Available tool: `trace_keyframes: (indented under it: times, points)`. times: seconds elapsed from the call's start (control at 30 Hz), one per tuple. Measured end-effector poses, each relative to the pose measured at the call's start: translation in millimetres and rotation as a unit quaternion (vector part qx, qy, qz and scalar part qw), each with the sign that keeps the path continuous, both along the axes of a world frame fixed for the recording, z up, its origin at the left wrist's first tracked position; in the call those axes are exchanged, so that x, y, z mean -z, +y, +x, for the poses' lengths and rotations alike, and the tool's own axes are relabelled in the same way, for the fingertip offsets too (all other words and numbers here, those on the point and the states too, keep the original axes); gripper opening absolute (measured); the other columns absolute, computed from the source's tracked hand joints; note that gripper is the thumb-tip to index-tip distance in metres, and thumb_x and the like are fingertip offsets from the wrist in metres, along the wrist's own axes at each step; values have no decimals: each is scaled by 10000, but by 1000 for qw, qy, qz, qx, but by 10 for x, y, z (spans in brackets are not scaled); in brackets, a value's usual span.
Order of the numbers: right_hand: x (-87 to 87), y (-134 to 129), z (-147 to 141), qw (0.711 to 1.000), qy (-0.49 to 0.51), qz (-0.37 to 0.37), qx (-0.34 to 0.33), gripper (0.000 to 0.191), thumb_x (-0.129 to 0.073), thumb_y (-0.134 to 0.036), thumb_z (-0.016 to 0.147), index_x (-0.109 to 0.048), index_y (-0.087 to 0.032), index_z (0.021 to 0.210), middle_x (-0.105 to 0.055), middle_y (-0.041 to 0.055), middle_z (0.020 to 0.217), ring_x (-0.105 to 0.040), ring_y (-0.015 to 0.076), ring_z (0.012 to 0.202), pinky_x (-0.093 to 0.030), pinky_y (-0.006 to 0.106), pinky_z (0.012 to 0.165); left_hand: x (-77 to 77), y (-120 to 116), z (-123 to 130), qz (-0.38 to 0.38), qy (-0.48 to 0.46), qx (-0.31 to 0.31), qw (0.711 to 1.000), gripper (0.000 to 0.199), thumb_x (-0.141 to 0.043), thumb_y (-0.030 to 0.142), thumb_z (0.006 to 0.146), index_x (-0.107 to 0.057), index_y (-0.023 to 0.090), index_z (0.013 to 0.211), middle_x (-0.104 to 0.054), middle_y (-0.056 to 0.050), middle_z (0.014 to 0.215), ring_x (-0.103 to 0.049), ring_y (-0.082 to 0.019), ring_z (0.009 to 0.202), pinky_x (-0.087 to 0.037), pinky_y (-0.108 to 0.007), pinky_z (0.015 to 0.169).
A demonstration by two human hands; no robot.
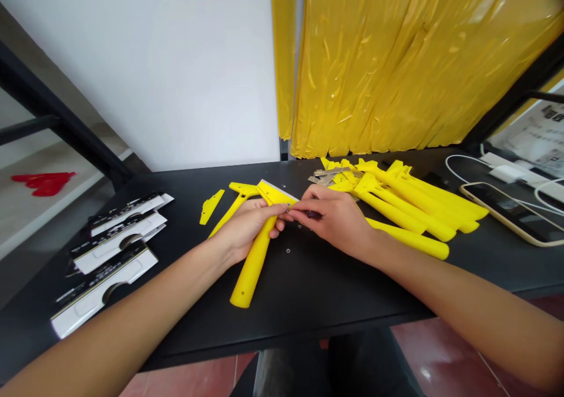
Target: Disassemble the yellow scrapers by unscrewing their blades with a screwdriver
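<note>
My left hand (249,226) is closed around a yellow scraper (251,268), near its head. The scraper's handle points down toward the table's front edge, and a grey metal blade (278,189) lines its head. At the right end of the head, my right hand (337,218) pinches with its fingertips close to the left thumb. A small dark piece (314,215) shows among the right fingers; its kind I cannot make out. Left of the scraper lie another yellow scraper handle (224,214) and a flat yellow plate (212,207). Tiny metal nuts (288,251) are scattered on the black table.
Several yellow scraper handles (400,200) are heaped at the right, with grey blades (328,175) behind. Folded white-and-black card sleeves (106,285) lie at the left. A phone (513,209) and white cables are at the far right. A yellow plastic curtain (383,62) hangs behind.
</note>
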State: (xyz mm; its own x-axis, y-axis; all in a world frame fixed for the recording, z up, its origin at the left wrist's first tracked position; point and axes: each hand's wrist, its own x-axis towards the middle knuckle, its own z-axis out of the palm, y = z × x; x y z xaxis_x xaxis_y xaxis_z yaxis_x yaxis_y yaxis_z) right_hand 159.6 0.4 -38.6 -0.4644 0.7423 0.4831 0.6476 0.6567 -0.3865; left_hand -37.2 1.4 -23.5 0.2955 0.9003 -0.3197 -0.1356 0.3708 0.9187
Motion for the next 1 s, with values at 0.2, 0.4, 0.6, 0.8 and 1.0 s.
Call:
trace_keyframes:
  times: [0.2, 0.4, 0.6, 0.8, 1.0]
  points:
    - [-16, -80, -85, 998, -7, -8, 63, 296, -610, -467, 943, -793, -247, 1018, -674, 42, 892, -604, 162, 750, -412, 299, 677, 12, -21, 22, 18, -13, -38, 999, 114, -771, 180, 790, -695, 96, 803, -653, -29, 669, -540, -62, 500, -407, -158, 430]
    - [-10, -126, -171, 992, -35, 14, 119, 291, -585, -461, 951, -763, -231, 971, -667, 47, 942, -628, 177, 761, -386, 315, 645, 39, -58, 57, 24, -9, -58, 998, 157, -783, 198, 783, -679, 98, 844, -637, -12, 681, -532, -59, 498, -407, -170, 432]
    - [-73, -179, -173, 993, -69, -12, 98, 227, -565, -359, 979, -722, -196, 982, -663, 73, 982, -642, 200, 810, -402, 321, 656, 21, -142, 114, 60, 39, -65, 995, 132, -745, 204, 820, -655, 130, 883, -625, 8, 679, -544, -71, 501, -420, -175, 440]
    - [-156, -136, -114, 994, -11, -85, 71, 107, -668, -242, 903, -679, -187, 812, -683, 49, 861, -620, 180, 764, -410, 308, 667, -12, -206, 140, 61, 57, -48, 995, 132, -747, 227, 828, -675, 132, 885, -633, 4, 631, -528, -81, 478, -423, -188, 439]
    - [-230, -85, -45, 976, 100, -186, 58, 119, -723, -314, 826, -728, -197, 803, -697, 17, 751, -587, 151, 668, -416, 289, 625, -73, -212, 122, 32, 52, -31, 998, 129, -731, 241, 845, -697, 117, 856, -647, -32, 562, -538, -100, 453, -416, -192, 430]
